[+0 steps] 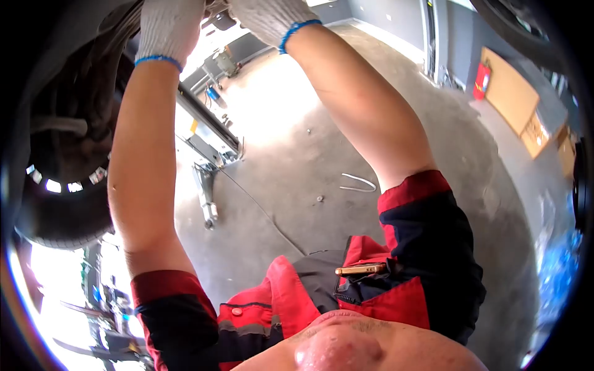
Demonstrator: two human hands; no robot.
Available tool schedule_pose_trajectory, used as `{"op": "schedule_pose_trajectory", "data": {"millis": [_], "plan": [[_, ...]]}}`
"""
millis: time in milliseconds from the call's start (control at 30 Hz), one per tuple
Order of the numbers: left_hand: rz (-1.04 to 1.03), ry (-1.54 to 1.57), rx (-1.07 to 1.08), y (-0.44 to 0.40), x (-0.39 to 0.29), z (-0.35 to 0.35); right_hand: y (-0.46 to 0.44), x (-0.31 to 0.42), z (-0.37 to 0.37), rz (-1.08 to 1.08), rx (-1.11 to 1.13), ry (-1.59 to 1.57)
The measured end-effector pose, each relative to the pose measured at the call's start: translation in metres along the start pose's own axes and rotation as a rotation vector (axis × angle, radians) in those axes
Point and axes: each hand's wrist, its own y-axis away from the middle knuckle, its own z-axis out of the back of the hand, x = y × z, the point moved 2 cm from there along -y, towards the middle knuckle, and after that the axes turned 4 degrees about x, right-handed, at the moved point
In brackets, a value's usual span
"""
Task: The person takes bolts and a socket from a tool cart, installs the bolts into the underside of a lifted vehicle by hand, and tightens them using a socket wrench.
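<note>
Both my arms reach up to the top edge of the head view, under the underside of a raised vehicle (93,80). My left hand (171,29), in a white knitted glove with a blue cuff, is beside dark vehicle parts at the upper left. My right hand (271,18), gloved the same way, is a little to the right of it, near a small dark part (224,21). The fingers of both hands are cut off or hidden, so whatever they hold or touch cannot be made out.
A tyre (65,219) hangs at the left. Behind my left arm stands a lift post (210,120). A cable (263,213) and a white bent strip (359,182) lie on the floor. At the right are a red extinguisher (482,81), cardboard (512,93) and blue plastic (560,266).
</note>
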Motion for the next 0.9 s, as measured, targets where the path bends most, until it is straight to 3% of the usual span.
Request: {"op": "schedule_pose_trajectory", "data": {"millis": [67,100,133,400,600,700,900], "plan": [[-0.057,-0.045,0.002,0.009,-0.004,0.003,0.007,0.005,-0.004,-0.006,-0.004,-0.135],[0.064,-0.049,0.028,0.003,-0.002,0.006,0.005,0.0,-0.009,0.001,-0.005,-0.26],[0.03,-0.034,0.097,-0.001,0.001,0.009,0.004,-0.003,-0.013,0.012,-0.004,-0.385],[0.241,0.39,0.546,-0.053,0.042,0.046,-0.009,-0.007,-0.029,0.012,-0.007,-0.468],[0.308,0.448,0.499,-0.07,0.066,0.075,0.003,-0.008,-0.046,0.154,-0.159,-0.238],[0.202,0.519,0.276,-0.036,0.036,0.044,0.013,-0.009,-0.052,0.224,-0.255,-0.105],[0.207,0.594,0.407,-0.056,0.055,0.035,0.028,-0.011,-0.046,0.28,-0.405,0.065]]}}
